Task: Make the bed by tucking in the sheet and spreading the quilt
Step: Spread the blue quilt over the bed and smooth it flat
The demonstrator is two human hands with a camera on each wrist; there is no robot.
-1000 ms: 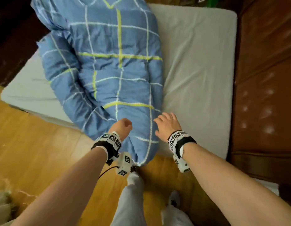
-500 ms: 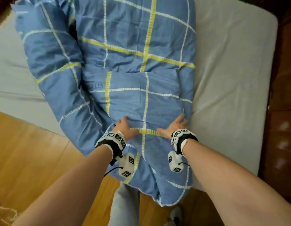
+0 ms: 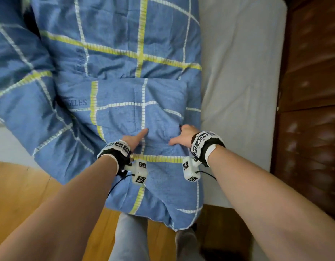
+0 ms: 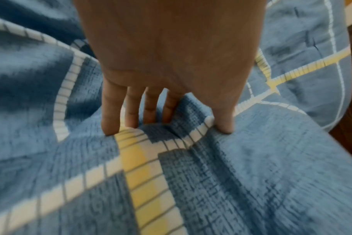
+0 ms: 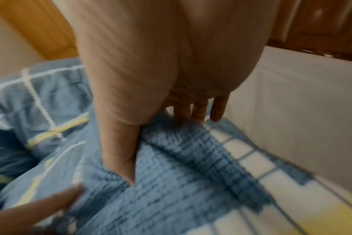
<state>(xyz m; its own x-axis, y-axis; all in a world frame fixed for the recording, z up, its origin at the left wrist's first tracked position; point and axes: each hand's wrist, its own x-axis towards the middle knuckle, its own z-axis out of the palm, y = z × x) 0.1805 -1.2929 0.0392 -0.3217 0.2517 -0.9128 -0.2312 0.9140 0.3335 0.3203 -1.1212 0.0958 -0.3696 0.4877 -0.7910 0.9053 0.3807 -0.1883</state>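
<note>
A blue quilt (image 3: 125,91) with yellow and white grid lines lies folded in a long bundle on the bed, its near end hanging over the edge. The pale sheet (image 3: 238,91) shows bare to its right. Both hands are on the quilt's near part. My left hand (image 3: 133,140) digs its fingers into the cloth and bunches a ridge against the thumb; in the left wrist view my left hand (image 4: 171,127) pinches that fold. My right hand (image 3: 181,137) grips the quilt near its right edge; in the right wrist view my right hand (image 5: 165,143) holds a ridge between thumb and fingers.
A dark brown wooden panel (image 3: 309,91) runs along the right side of the bed. The wooden floor (image 3: 31,194) lies at the near left. My legs (image 3: 131,238) and a socked foot (image 3: 185,242) stand against the bed's near edge.
Both hands have gone from the quilt's hanging end farther up onto it. They lay flat half a second ago and now dig in and bunch the cloth. The view has closed in.
</note>
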